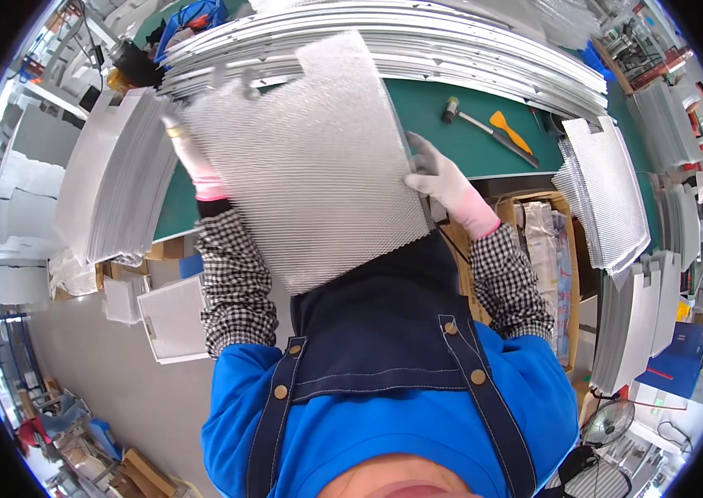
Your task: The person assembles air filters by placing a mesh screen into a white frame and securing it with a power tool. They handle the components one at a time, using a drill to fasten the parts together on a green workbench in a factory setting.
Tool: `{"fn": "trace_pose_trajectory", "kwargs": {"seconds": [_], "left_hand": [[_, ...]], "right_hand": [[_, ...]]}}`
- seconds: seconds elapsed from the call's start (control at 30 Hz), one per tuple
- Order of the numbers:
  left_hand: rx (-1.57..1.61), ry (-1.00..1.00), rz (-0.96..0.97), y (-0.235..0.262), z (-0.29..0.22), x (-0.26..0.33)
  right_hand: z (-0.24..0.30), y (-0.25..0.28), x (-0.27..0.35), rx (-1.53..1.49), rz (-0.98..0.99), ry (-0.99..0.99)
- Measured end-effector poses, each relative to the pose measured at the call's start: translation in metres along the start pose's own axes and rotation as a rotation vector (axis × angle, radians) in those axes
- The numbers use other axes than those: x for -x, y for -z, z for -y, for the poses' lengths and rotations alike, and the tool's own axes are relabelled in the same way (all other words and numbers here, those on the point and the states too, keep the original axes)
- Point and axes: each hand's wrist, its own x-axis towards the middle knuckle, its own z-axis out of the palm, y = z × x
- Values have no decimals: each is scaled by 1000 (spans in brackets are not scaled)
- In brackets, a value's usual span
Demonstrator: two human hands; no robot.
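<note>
A silvery, finely ridged metal mesh sheet [318, 166] with notches in its far edge is held tilted in front of my chest. My left hand [191, 158], in a white and pink glove, is at its left edge; those fingers are blurred and partly behind the sheet. On the opposite edge, my right hand [444, 178] grips the sheet, thumb on the near face and fingers at the rim. Beyond my right hand, a rubber-headed hammer [484, 129] and a yellow scraper [511, 131] lie on the green tabletop [418, 104].
Long silver metal strips [451, 41] lie across the far side of the table. A stack of pale panels [119, 174] stands at left, and a pile of similar mesh sheets [605, 187] lies at right. Below the right table edge is a box [571, 282] with wrapped packs.
</note>
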Motion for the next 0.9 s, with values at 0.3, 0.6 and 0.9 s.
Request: {"fn": "trace_pose_trajectory", "kwargs": {"seconds": [0.3,0.6,0.9], "left_hand": [[-119,-280,-173,-19,-46,15],[230,-173,756,-108,-40,40],[41,-4,215,-125,-4,5]], "right_hand": [[20,-16,-4,-15,226,269],[41,21,1,173,6,324],[11,47,2,31,68,206]]}}
